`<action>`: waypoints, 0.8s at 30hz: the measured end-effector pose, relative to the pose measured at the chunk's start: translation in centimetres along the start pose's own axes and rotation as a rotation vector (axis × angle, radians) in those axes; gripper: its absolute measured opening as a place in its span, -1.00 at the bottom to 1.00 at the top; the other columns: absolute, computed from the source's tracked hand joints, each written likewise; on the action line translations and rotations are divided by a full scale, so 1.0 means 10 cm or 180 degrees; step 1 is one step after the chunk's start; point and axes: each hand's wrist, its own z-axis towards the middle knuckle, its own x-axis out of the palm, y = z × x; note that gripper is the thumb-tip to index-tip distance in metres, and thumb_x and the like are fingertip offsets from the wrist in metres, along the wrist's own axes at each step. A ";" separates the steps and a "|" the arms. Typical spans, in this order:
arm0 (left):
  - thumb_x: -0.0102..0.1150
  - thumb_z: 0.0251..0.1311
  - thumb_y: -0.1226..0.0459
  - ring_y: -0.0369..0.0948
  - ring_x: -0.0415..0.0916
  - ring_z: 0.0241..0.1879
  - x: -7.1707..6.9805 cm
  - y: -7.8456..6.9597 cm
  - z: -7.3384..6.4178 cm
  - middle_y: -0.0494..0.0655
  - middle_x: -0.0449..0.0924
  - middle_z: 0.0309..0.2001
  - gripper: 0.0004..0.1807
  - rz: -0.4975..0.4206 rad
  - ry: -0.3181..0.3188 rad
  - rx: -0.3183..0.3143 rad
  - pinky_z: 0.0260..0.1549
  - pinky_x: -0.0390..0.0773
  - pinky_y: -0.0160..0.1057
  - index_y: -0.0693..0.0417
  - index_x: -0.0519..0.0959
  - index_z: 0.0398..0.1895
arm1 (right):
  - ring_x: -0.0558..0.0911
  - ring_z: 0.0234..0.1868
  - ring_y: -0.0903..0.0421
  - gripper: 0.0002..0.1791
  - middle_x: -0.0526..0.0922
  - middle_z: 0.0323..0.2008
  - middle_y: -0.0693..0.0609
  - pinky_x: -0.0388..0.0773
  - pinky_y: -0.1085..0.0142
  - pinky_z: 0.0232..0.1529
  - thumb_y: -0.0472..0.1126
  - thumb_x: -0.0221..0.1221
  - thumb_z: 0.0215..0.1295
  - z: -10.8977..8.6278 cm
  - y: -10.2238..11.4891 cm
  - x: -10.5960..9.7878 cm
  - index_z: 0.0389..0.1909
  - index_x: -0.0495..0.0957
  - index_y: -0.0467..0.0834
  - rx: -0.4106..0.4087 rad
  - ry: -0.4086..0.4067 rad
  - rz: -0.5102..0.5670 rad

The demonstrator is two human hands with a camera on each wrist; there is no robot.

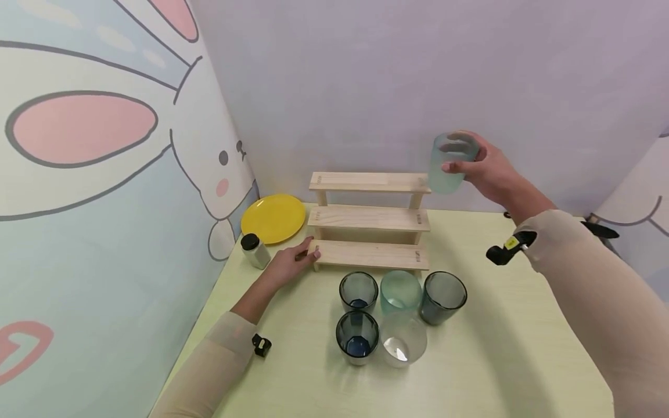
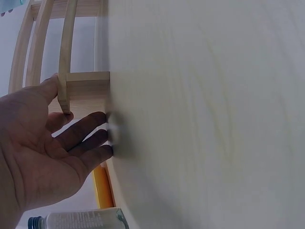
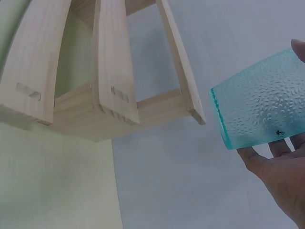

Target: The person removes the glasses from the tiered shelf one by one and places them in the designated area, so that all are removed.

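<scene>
My right hand [image 1: 488,168] grips a pale teal glass tumbler [image 1: 444,171] in the air, beside the right end of the top tier. In the right wrist view the tumbler [image 3: 262,102] shows a bumpy surface, with thumb and fingers on opposite sides. At the left end of a three-tier wooden stand [image 1: 368,254], my left hand [image 1: 287,264] pinches the lowest board between thumb and forefinger. The left wrist view shows the other fingers of that hand [image 2: 47,148] loosely bent, near the tabletop. The three tiers hold nothing.
In front of the stand are grey tumblers [image 1: 443,299], a teal tumbler [image 1: 399,287] and a clear glass [image 1: 402,342], grouped closely. A yellow plate [image 1: 274,219] and a black-capped jar [image 1: 256,252] are at the left. A wall [image 1: 334,87] rises behind the table.
</scene>
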 end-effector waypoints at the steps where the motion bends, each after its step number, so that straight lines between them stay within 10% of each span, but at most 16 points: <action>1: 0.09 0.54 -0.38 0.17 0.39 0.63 0.00 0.00 0.00 0.16 0.41 0.64 -0.09 -0.0004 0.0000 0.0001 0.58 0.42 0.26 -0.28 0.17 0.80 | 0.53 0.35 0.10 -0.26 0.62 0.33 0.19 0.68 0.41 0.03 -0.45 0.40 0.44 -0.03 -0.01 -0.03 0.54 0.44 0.06 -0.0011 0.0009 -0.0011; 24: 0.12 0.51 -0.40 0.16 0.42 0.61 -0.05 0.04 0.01 0.17 0.46 0.61 -0.06 -0.0039 -0.0009 -0.0001 0.55 0.46 0.25 -0.26 0.18 0.79 | 0.57 0.31 0.20 -0.23 0.58 0.39 0.15 0.67 0.45 0.12 -0.59 0.21 0.49 -0.71 -0.14 -0.31 0.61 0.35 -0.02 -0.0135 0.0363 -0.0070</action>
